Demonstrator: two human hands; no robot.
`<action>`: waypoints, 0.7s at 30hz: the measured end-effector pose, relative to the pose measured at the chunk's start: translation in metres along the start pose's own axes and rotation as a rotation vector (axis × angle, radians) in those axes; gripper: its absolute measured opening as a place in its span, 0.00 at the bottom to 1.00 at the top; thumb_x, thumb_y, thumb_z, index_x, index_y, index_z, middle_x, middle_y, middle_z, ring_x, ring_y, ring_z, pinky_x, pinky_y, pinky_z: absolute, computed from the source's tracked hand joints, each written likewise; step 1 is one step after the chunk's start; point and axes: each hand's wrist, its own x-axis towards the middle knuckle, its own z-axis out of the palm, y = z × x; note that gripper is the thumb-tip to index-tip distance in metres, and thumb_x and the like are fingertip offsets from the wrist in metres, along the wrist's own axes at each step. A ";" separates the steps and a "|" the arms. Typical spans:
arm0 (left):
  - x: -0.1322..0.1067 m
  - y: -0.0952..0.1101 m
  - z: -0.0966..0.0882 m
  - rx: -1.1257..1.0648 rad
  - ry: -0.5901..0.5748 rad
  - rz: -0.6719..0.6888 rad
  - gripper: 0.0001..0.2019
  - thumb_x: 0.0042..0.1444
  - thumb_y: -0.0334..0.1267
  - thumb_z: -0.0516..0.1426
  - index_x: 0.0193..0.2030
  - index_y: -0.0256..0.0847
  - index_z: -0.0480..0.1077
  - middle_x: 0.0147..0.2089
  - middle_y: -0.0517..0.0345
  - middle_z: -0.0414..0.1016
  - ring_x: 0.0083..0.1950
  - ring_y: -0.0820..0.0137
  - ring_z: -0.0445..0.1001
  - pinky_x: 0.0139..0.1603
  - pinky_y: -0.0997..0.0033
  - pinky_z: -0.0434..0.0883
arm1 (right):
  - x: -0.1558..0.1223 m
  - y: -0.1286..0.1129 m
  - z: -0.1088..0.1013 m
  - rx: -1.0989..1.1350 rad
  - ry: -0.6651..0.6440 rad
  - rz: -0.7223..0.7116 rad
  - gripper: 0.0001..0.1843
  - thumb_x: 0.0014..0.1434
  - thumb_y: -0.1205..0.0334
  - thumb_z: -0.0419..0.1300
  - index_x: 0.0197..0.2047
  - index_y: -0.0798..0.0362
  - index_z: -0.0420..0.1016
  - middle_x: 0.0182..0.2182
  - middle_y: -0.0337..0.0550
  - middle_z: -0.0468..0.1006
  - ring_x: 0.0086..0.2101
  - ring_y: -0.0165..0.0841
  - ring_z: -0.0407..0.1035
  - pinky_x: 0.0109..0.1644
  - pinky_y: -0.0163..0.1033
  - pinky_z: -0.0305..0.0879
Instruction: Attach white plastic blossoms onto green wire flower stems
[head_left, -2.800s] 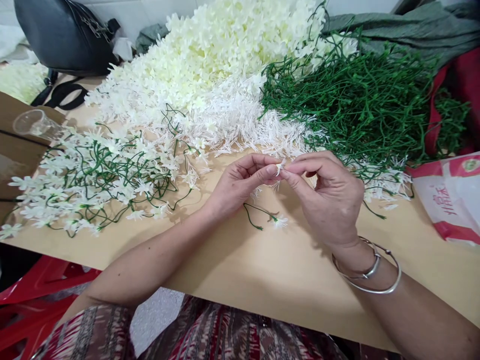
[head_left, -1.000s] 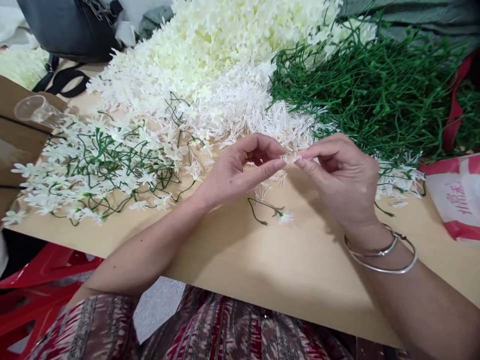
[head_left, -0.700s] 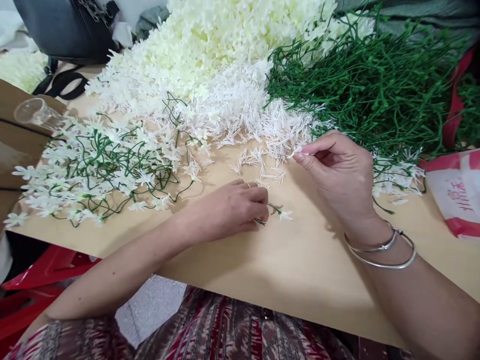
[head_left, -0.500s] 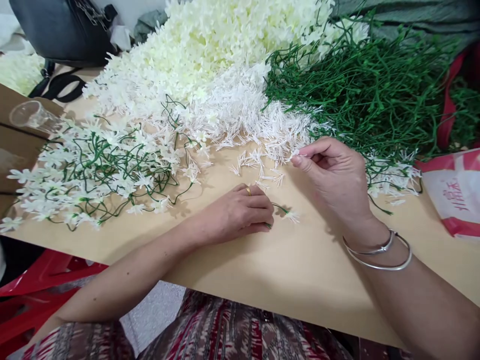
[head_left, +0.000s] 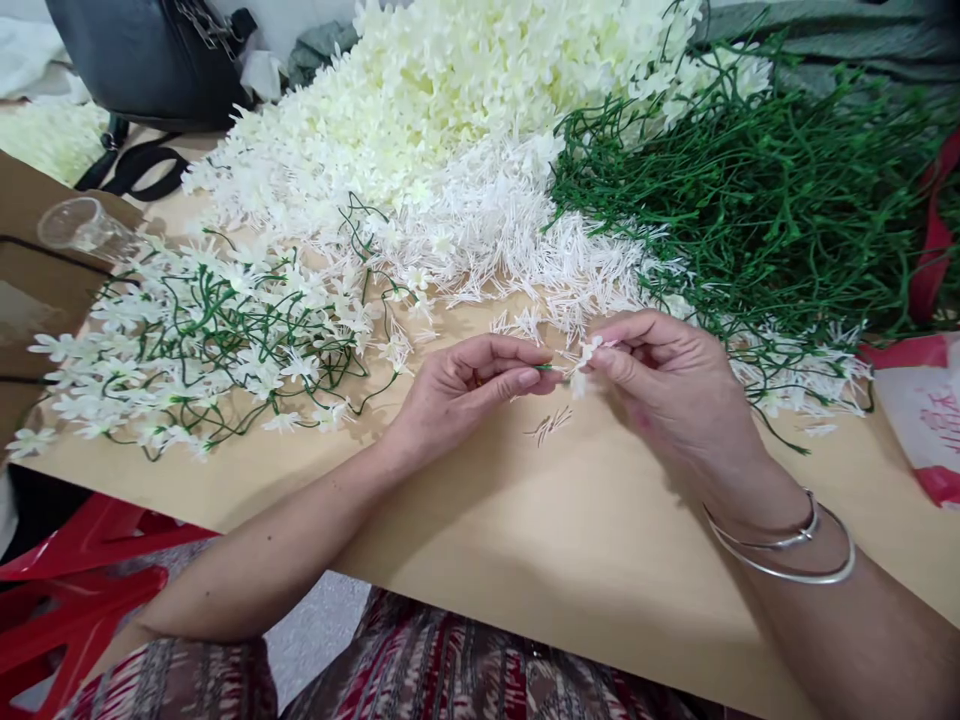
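My left hand (head_left: 480, 392) pinches a thin green plastic stem (head_left: 543, 367) between thumb and forefinger, its tip pointing right. Close by, my right hand (head_left: 664, 375) is closed on a small white artificial flower (head_left: 583, 370), which meets the end of the stem. Whether the flower sits fully on the stem I cannot tell. Just below the fingers, a few thin white stamen pieces (head_left: 551, 427) lie on the table. Beyond both hands spreads a heap of white stamen pieces (head_left: 510, 235).
A mound of cream petals (head_left: 480, 80) stands at the back, with a green stem pile (head_left: 750, 190) to its right. Stemmed white flowers (head_left: 202, 350) lie at left, near a clear plastic cup (head_left: 86, 228). A red-and-white packet (head_left: 919, 410) rests at the right edge.
My left hand has lifted and turned, bringing the stem up. My right hand has moved slightly down, and its white flower now touches the stem's end. The view has shifted slightly.
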 end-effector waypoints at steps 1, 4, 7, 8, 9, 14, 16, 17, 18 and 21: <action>0.001 -0.001 -0.001 -0.002 0.015 0.002 0.11 0.63 0.43 0.68 0.46 0.38 0.79 0.42 0.53 0.88 0.45 0.68 0.87 0.50 0.72 0.82 | -0.001 -0.002 0.001 0.025 -0.032 0.039 0.11 0.47 0.54 0.80 0.30 0.42 0.84 0.27 0.36 0.80 0.27 0.31 0.69 0.31 0.39 0.64; 0.002 -0.002 -0.003 0.009 0.024 0.009 0.14 0.62 0.48 0.68 0.43 0.38 0.77 0.39 0.55 0.87 0.37 0.71 0.86 0.43 0.74 0.82 | -0.003 -0.006 0.003 0.028 -0.091 0.100 0.13 0.45 0.49 0.80 0.30 0.43 0.85 0.26 0.37 0.81 0.25 0.31 0.69 0.30 0.39 0.65; 0.002 -0.002 -0.002 0.022 0.015 0.018 0.15 0.62 0.49 0.68 0.42 0.37 0.76 0.37 0.57 0.85 0.32 0.75 0.83 0.37 0.78 0.79 | -0.006 -0.009 0.004 -0.008 -0.148 0.127 0.15 0.47 0.46 0.79 0.32 0.45 0.85 0.28 0.38 0.83 0.25 0.31 0.70 0.29 0.39 0.67; 0.002 -0.002 -0.001 0.027 0.012 0.025 0.15 0.62 0.48 0.68 0.42 0.37 0.76 0.37 0.57 0.84 0.31 0.76 0.82 0.36 0.79 0.79 | -0.007 -0.009 0.005 -0.012 -0.167 0.135 0.16 0.48 0.45 0.78 0.32 0.45 0.85 0.28 0.38 0.83 0.26 0.31 0.71 0.30 0.40 0.69; 0.002 -0.002 -0.001 0.032 0.009 0.034 0.15 0.62 0.48 0.68 0.41 0.37 0.77 0.36 0.58 0.84 0.31 0.77 0.81 0.36 0.79 0.78 | -0.008 -0.009 0.005 -0.010 -0.181 0.139 0.16 0.49 0.45 0.78 0.33 0.45 0.85 0.29 0.39 0.83 0.27 0.31 0.72 0.31 0.40 0.70; 0.002 -0.002 0.000 0.069 -0.005 0.060 0.14 0.62 0.47 0.68 0.41 0.37 0.78 0.36 0.57 0.83 0.32 0.76 0.80 0.36 0.78 0.77 | -0.012 -0.006 0.007 -0.001 -0.200 0.148 0.10 0.53 0.50 0.78 0.34 0.43 0.86 0.30 0.38 0.84 0.29 0.30 0.74 0.34 0.39 0.72; 0.002 -0.003 0.000 0.084 -0.014 0.064 0.13 0.62 0.47 0.68 0.41 0.37 0.78 0.36 0.57 0.83 0.32 0.76 0.80 0.37 0.78 0.77 | -0.012 -0.006 0.007 -0.003 -0.193 0.166 0.09 0.52 0.52 0.78 0.34 0.43 0.86 0.30 0.38 0.84 0.30 0.30 0.74 0.35 0.38 0.72; 0.001 -0.003 0.000 0.093 -0.019 0.066 0.13 0.63 0.47 0.68 0.41 0.37 0.78 0.36 0.57 0.83 0.32 0.76 0.80 0.37 0.78 0.77 | -0.012 -0.006 0.008 -0.003 -0.190 0.175 0.09 0.52 0.52 0.78 0.33 0.43 0.86 0.30 0.38 0.84 0.30 0.31 0.74 0.35 0.39 0.72; 0.001 -0.003 0.000 0.103 -0.022 0.069 0.14 0.63 0.47 0.68 0.41 0.37 0.78 0.36 0.56 0.83 0.33 0.76 0.80 0.37 0.78 0.77 | -0.012 -0.006 0.008 -0.004 -0.186 0.184 0.09 0.51 0.52 0.78 0.33 0.44 0.86 0.30 0.38 0.84 0.30 0.31 0.74 0.35 0.39 0.72; 0.001 -0.003 0.000 0.126 -0.024 0.067 0.15 0.63 0.48 0.67 0.41 0.37 0.78 0.36 0.55 0.83 0.33 0.75 0.80 0.37 0.77 0.76 | -0.011 -0.007 0.008 -0.007 -0.186 0.200 0.12 0.50 0.50 0.78 0.32 0.45 0.85 0.30 0.38 0.84 0.29 0.31 0.74 0.35 0.40 0.72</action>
